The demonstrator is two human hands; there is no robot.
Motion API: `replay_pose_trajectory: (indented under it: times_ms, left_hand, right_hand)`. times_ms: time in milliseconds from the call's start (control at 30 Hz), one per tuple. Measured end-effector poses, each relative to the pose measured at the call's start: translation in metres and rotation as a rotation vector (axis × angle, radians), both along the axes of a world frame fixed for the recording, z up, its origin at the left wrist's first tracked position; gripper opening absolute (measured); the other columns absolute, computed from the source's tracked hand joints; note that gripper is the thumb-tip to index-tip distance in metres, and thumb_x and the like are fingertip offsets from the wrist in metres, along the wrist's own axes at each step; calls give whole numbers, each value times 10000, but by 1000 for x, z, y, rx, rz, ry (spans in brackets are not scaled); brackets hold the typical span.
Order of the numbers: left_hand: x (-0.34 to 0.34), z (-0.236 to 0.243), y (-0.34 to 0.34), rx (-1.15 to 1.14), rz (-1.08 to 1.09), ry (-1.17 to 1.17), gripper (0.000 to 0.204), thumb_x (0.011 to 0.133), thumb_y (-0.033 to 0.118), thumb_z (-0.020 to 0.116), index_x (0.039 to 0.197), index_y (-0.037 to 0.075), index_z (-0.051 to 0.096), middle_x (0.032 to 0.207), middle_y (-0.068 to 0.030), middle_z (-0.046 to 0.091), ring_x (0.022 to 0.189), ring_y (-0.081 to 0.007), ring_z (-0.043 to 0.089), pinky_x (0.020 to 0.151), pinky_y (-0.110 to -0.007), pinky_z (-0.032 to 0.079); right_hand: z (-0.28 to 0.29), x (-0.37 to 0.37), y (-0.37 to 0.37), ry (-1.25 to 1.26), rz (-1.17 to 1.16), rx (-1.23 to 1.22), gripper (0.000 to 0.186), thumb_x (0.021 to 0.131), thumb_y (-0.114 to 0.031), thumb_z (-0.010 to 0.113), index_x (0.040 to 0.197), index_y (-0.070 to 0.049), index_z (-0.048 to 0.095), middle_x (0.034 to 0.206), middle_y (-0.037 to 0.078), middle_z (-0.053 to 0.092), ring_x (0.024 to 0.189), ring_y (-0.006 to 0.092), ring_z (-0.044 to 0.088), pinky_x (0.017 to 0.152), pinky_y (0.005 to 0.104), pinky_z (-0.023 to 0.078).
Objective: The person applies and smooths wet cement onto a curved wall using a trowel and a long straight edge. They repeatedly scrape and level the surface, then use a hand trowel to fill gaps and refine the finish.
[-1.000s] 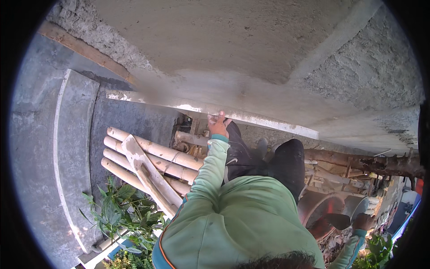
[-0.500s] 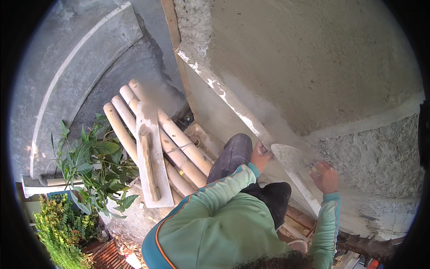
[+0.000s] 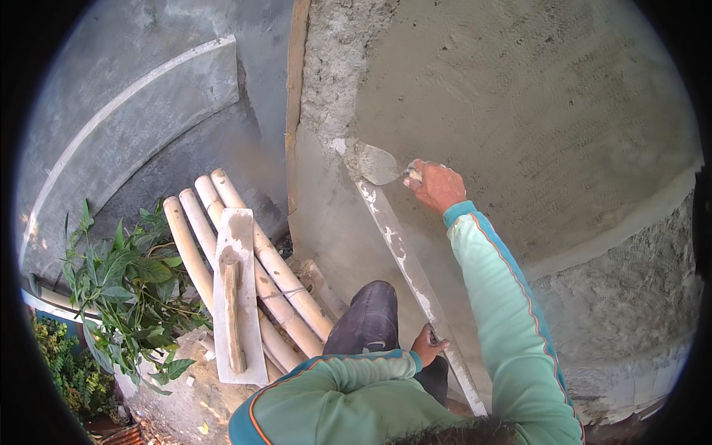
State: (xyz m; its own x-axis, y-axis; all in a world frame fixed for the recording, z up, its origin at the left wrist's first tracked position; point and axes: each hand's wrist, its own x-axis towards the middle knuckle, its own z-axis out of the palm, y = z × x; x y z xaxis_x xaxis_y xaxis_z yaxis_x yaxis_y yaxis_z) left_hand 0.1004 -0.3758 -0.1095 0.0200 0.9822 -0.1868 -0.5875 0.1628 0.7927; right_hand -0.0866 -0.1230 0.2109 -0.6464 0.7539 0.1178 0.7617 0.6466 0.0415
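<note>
My right hand (image 3: pixel 437 185) is closed around the handle of a small pointed trowel (image 3: pixel 380 165). The trowel's blade, with some wet mortar on it, lies at the upper end of a long mortar-smeared straightedge (image 3: pixel 400 256). This straightedge slants across the wall, its lower end near my body. Lower down, my left hand (image 3: pixel 430 345) grips it by its edge, beside my knee (image 3: pixel 367 315). Fresh grey plaster (image 3: pixel 504 133) covers the wall around and beyond the tools.
On the left, several bamboo poles (image 3: pixel 285 274) lean beside a plastering float (image 3: pixel 239 297) with a wooden handle. Leafy plants (image 3: pixel 133 282) grow next to them. A wooden batten (image 3: pixel 295 81) runs up the wall's edge, and rough plaster (image 3: pixel 623 297) shows at the right.
My right hand has carried the trowel from the straightedge's lower part up to its top end, stretching the arm out. My left hand still holds the straightedge. The view has shifted.
</note>
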Motion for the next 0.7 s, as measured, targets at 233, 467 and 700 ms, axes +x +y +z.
replay_pose_trajectory:
  times_ms: [233, 467, 700]
  left_hand:
    - [-10, -18, 15, -151, 38, -29, 362, 894, 101, 770, 1123, 21, 502, 872, -37, 620, 748, -114, 593, 681, -307, 517]
    - [-28, -24, 19, -292, -2, -91, 395, 894, 94, 773, 1157, 60, 481, 865, -25, 593, 741, -118, 600, 625, -320, 505]
    - [-16, -52, 35, -365, -112, -353, 489, 882, 110, 790, 1246, 126, 464, 1029, -37, 623, 934, -163, 649, 744, -390, 559]
  right_hand:
    - [1, -13, -29, 65, -80, 70, 385, 939, -363, 650, 1214, -95, 620, 1127, 138, 697, 1055, 351, 678, 904, 478, 543]
    - [17, 29, -91, 179, 198, -411, 369, 928, -357, 679, 1139, -56, 655, 1029, 146, 703, 993, 355, 665, 879, 469, 520]
    - [-18, 46, -23, 130, -59, -1212, 385, 961, -360, 681, 1152, -26, 673, 891, 43, 663, 759, 146, 609, 661, 316, 502]
